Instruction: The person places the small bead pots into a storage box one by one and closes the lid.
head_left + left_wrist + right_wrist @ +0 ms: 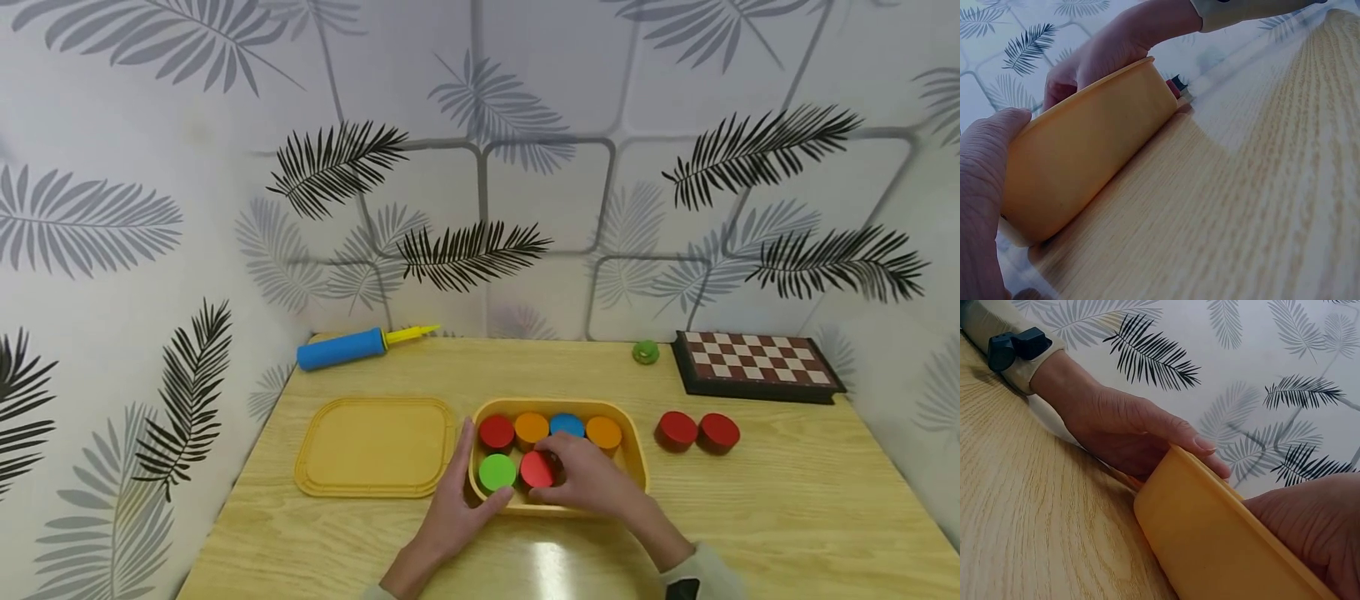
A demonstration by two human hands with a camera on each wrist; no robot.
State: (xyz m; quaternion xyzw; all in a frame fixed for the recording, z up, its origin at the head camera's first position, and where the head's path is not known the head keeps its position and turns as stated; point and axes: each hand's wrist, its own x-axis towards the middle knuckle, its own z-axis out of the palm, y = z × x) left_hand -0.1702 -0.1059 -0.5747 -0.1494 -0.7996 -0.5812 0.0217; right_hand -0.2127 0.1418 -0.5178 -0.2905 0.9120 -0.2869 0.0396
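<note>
A yellow oblong container [637, 442] stands on the table under both hands. My left hand [450, 517] holds its left end, fingers along the outer side and thumb over the front rim. Inside the container, my right hand [592, 479] pinches a red cylinder [537, 470] between thumb and fingers. A green cylinder [497, 472] sits to the left of it. Behind them stand another red cylinder [497, 432], an orange cylinder [532, 429], a blue cylinder [567, 425] and a second orange cylinder [603, 433]. Both wrist views show the container's outer wall [1091, 144]; the wall hides the cylinders.
A flat yellow lid [375, 446] lies left of the container. Farther back are a blue pump [341, 349] with a yellow nozzle, a small green object [646, 352] and a checkered board [757, 362]. Two red cylinders [677, 432] rest at the right. A patterned wall rises behind.
</note>
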